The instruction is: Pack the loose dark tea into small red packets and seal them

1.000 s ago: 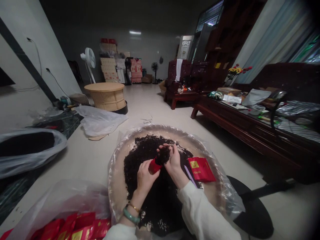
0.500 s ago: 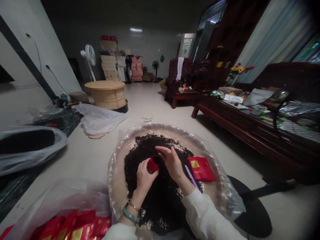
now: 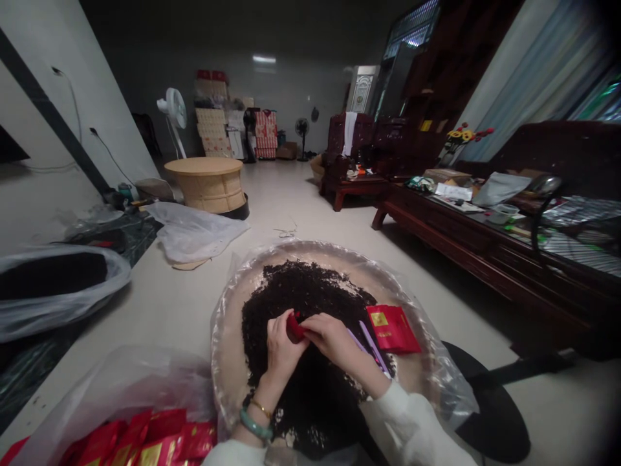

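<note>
As the left hand (image 3: 283,349) grips a pouch (image 3: 294,329), nearby labels (image 3: 380,319) look illegible

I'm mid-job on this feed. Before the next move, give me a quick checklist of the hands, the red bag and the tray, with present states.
1. Left hand gripping the small red bag: ok.
2. Right hand with fingertips at the bag's edge: ok.
3. Bag sealed: cannot tell, fingers hide part of it.
4. Dark leaves within the tray's rim: ok.
5. Purple sticks fully visible: not ok, the right forearm partly hides one.
6. Stack of red bags inside the tray: ok.
</note>
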A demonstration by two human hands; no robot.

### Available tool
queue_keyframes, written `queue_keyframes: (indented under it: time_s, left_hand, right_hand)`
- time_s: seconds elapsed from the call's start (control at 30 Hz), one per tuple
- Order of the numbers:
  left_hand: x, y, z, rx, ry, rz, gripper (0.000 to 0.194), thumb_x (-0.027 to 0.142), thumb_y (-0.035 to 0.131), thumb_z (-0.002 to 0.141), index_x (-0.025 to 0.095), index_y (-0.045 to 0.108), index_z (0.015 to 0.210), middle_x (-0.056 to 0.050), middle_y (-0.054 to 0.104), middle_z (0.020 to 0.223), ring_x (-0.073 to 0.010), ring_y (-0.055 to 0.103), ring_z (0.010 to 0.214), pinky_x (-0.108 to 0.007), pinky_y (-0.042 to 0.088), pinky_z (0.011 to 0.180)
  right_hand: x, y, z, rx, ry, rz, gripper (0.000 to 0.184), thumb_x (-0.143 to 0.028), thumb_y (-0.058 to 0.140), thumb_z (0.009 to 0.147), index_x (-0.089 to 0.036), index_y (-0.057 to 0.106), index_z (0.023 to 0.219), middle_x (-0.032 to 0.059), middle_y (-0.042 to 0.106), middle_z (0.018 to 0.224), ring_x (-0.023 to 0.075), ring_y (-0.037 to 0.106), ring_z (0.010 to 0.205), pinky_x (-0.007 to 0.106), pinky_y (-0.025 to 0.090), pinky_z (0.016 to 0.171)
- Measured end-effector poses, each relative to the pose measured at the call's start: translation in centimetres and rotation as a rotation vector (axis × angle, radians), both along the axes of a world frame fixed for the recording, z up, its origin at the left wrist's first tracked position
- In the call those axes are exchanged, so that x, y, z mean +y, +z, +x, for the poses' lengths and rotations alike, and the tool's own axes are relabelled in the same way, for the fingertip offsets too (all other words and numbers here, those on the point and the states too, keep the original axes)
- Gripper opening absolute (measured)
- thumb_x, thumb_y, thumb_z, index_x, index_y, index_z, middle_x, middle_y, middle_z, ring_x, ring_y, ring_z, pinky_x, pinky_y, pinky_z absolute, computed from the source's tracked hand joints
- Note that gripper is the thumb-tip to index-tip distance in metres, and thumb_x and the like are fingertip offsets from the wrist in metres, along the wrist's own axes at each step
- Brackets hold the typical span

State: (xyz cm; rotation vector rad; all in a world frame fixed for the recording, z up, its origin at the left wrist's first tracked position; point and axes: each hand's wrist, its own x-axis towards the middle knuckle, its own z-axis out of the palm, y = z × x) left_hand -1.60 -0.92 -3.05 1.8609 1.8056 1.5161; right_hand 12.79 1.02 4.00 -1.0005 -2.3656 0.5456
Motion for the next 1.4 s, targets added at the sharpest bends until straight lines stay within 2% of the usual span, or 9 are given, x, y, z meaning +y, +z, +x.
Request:
queue_keyframes:
  time_s: [0.2,0.37,0.47,0.57,0.73,0.97,1.1,1.23,1.4]
  left_hand:
    - [-0.4,0.6,-0.5,-0.008,-0.096,-0.140,0.042,0.031,0.078,0.059,0.019,0.061,0.095,-0.005,0.066,0.089,-0.0231,0.062,0.084,-0.036,0.052,0.076]
    - [-0.9,0.5,-0.8,-0.077,-0.096,-0.254,0.040,0.039,0.079,0.056,0.020,0.058,0.084,-0.001,0.067,0.078,-0.0200,0.065,0.071,-0.031,0.052,0.067]
    - [-1.2,0.4,-0.7,-0.090,-0.056,-0.308,0.045,0.042,0.080,0.053,0.021,0.057,0.085,-0.001,0.068,0.075,-0.0208,0.066,0.067,-0.031,0.051,0.064]
    - [-1.3,0.7,-0.5,-0.103,-0.057,-0.359,0.046,0.044,0.079,0.055,0.021,0.055,0.086,0.000,0.067,0.070,-0.0208,0.065,0.063,-0.028,0.048,0.058]
    - [-1.5,0.8,0.0,-0.174,-0.077,-0.378,0.048,0.042,0.079,0.053,0.022,0.049,0.085,0.002,0.062,0.067,-0.0195,0.063,0.061,-0.028,0.047,0.058]
    - [-1.9,0.1,0.0,-0.269,-0.090,-0.391,0.050,0.037,0.082,0.048,0.022,0.047,0.081,0.006,0.056,0.067,-0.0165,0.059,0.061,-0.027,0.047,0.059]
    - [-1.8,0.2,0.1,-0.287,-0.069,-0.386,0.051,0.037,0.082,0.048,0.022,0.048,0.082,0.004,0.058,0.068,-0.0175,0.060,0.063,-0.028,0.048,0.060]
    - [-1.6,0.9,0.6,-0.275,-0.081,-0.400,0.048,0.038,0.080,0.052,0.023,0.047,0.084,0.005,0.059,0.067,-0.0169,0.061,0.060,-0.026,0.047,0.057]
    - [-1.6,1.7,0.7,-0.319,-0.191,-0.433,0.045,0.030,0.077,0.056,0.022,0.050,0.091,0.004,0.064,0.070,-0.0163,0.063,0.063,-0.026,0.049,0.060]
  right_hand:
    - [0.4,-0.5,1.5,0.274,0.029,-0.142,0.015,-0.030,0.060,0.086,-0.028,0.075,0.088,0.0030,0.075,0.084,0.0197,0.067,0.076,0.031,0.050,0.072]
    - [1.4,-0.9,3.1,0.464,-0.184,-0.228,0.015,-0.035,0.063,0.081,-0.028,0.075,0.087,0.0044,0.074,0.085,0.0218,0.067,0.077,0.037,0.053,0.075]
    - [1.2,-0.6,3.4,0.411,-0.270,-0.133,0.023,-0.034,0.067,0.078,-0.027,0.073,0.099,0.0072,0.072,0.100,0.0258,0.062,0.097,0.044,0.048,0.089]
    - [0.1,0.0,2.6,0.276,-0.151,-0.076,0.035,-0.032,0.072,0.075,-0.027,0.068,0.110,0.0085,0.068,0.108,0.0264,0.056,0.107,0.044,0.045,0.094]
    - [-1.1,-0.1,1.3,0.201,-0.089,-0.159,0.014,-0.023,0.061,0.083,-0.023,0.071,0.093,0.0063,0.066,0.087,0.0199,0.061,0.080,0.033,0.050,0.073]
    - [0.4,-1.7,2.0,0.545,-0.203,-0.505,0.009,-0.029,0.065,0.074,-0.022,0.070,0.074,0.0009,0.064,0.073,0.0142,0.057,0.055,0.027,0.047,0.051]
    - [0.8,-1.3,2.8,0.597,-0.368,-0.256,0.010,-0.031,0.064,0.077,-0.023,0.070,0.079,0.0038,0.068,0.080,0.0207,0.061,0.074,0.035,0.050,0.069]
    - [-0.5,-0.9,2.2,0.337,-0.204,-0.031,0.015,-0.030,0.062,0.083,-0.025,0.070,0.094,0.0065,0.068,0.087,0.0234,0.056,0.088,0.039,0.045,0.080]
    - [-1.0,-1.5,1.0,0.119,-0.141,-0.023,0.020,-0.034,0.060,0.086,-0.022,0.067,0.073,0.0060,0.061,0.076,0.0220,0.051,0.080,0.035,0.043,0.071]
